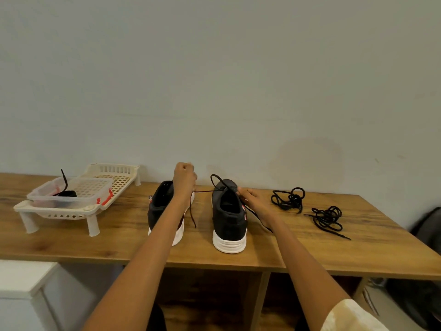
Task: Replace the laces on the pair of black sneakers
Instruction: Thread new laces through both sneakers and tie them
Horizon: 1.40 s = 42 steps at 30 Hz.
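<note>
Two black sneakers with white soles stand heels toward me: the left sneaker (164,206) and, at its three o'clock, the right sneaker (229,216), its lace (216,185) half-undone. Two loose black laces (290,198) (328,218) lie tangled farther toward three o'clock.

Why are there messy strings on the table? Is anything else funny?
Two tangled black laces lie loose on the table, right of the sneakers, not laid straight. Another black lace sticks up out of the clear tub on the white rack. Nothing looks spilled or broken.
</note>
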### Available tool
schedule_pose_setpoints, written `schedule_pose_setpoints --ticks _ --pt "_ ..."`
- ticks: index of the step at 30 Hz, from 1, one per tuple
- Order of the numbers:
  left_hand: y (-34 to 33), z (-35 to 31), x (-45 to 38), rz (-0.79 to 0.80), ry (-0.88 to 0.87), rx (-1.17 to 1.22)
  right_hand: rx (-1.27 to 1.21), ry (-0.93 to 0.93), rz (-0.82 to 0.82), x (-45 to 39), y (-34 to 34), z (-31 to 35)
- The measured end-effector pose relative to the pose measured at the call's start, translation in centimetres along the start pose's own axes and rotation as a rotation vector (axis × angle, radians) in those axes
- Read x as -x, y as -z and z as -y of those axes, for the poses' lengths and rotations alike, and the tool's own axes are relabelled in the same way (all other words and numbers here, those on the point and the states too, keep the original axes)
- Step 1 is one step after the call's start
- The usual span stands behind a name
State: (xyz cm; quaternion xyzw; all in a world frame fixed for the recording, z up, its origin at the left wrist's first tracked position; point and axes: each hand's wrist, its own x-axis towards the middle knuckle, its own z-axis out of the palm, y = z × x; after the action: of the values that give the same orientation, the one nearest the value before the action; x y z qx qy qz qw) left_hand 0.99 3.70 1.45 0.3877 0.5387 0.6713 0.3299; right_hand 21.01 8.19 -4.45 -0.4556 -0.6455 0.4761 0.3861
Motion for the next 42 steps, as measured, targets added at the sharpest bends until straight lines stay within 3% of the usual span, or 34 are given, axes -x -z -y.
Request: schedule_pose_setpoints --ticks 1,3,6,8,12,15,18,21,25,30,34,42 --pt "0.2 0.0 0.0 0.020 -0.128 -0.280 0.005 0.008 0.013 0.0 0.1 0.0" --pt "0.1 0.2 0.5 0.221 -0.294 -0.704 0.006 0.020 0.043 0.2 0.3 0.0" --pt "-0.7 1.1 1.1 0.501 -0.304 -1.101 0.013 0.046 0.078 0.3 0.6 0.1" --pt "-0.8 1.3 0.9 0.474 -0.302 -1.070 0.075 0.074 0.075 0.5 0.8 0.5" --pt "-0.7 0.9 0.4 0.329 -0.219 -0.745 0.245 0.111 0.037 0.4 0.8 1.3" --pt "-0.8 1.2 0.0 0.254 -0.140 -0.736 0.337 0.161 -0.089 0.4 2.0 1.4" --pt "-0.6 1.4 -0.5 0.183 -0.174 -0.812 0.147 0.134 -0.216 0.9 4.4 0.5" --pt "-0.4 1.0 -0.4 0.250 -0.147 -0.855 0.046 0.088 -0.322 1.2 6.1 -0.4" --pt "-0.6 1.2 -0.5 0.396 -0.123 -0.958 0.254 0.102 -0.163 0.5 4.7 -0.1" --pt "-0.4 1.3 -0.7 0.492 -0.187 -0.758 0.330 0.165 0.149 0.4 1.0 2.4" --pt "-0.5 1.5 -0.7 0.490 -0.153 -0.746 0.328 0.234 0.149 -0.2 0.9 2.8" --pt "-0.6 1.5 -0.6 0.596 -0.074 -0.708 0.442 0.179 0.155 -0.3 2.3 3.2"
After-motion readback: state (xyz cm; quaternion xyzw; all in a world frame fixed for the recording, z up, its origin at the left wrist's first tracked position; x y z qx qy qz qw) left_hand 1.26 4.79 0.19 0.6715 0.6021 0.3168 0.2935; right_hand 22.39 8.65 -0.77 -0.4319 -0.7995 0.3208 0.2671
